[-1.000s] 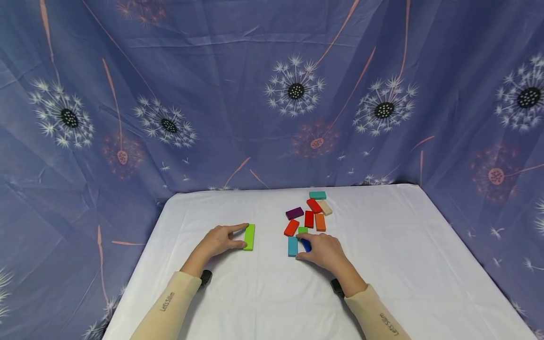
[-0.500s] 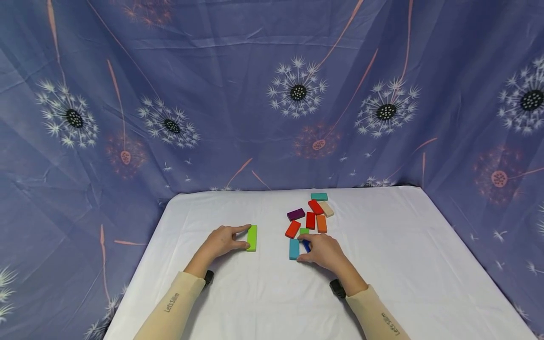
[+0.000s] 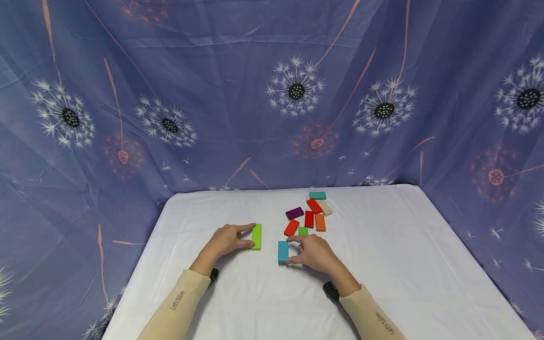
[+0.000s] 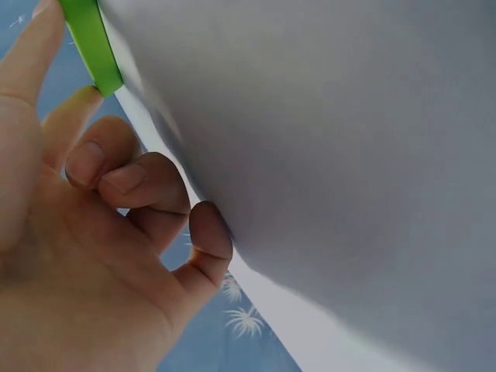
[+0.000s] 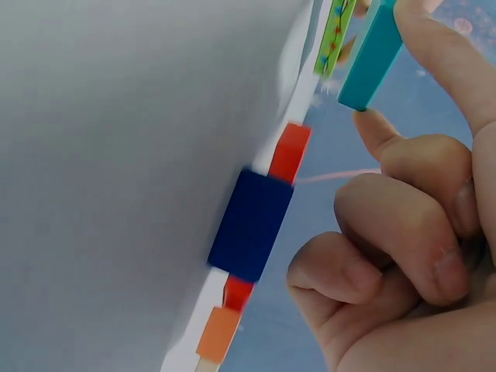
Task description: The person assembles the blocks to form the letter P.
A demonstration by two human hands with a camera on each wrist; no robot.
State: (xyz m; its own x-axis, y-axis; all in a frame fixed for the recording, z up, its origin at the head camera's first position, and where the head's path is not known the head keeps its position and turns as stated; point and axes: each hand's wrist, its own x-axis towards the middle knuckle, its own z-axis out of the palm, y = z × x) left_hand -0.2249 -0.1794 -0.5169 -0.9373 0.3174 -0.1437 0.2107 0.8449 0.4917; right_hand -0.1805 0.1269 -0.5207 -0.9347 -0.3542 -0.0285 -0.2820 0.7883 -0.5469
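In the head view, my left hand (image 3: 227,239) pinches a lime-green block (image 3: 257,237) by its ends, index finger at the far end and thumb at the near one. To its right, a light blue block (image 3: 283,252) is pinched the same way by my right hand (image 3: 314,254). A small gap parts the two blocks. Colourful marks show on a side of the lime-green block (image 5: 335,39) in the right wrist view. The other fingers of both hands are curled. A dark blue block (image 5: 252,225) stands near the right hand, hidden behind it in the head view.
Beyond the right hand lie several loose blocks: green (image 3: 303,231), purple (image 3: 294,213), orange (image 3: 320,222), beige (image 3: 325,208), teal (image 3: 318,195) and several red ones, one a red block (image 3: 309,219). A white cloth (image 3: 238,302) covers the table, with a patterned blue curtain (image 3: 238,118) around it.
The right hand has brought the light blue block left and slightly nearer the person. The left hand has shifted the lime-green block right. Their gap has narrowed, and the dark blue block is now covered.
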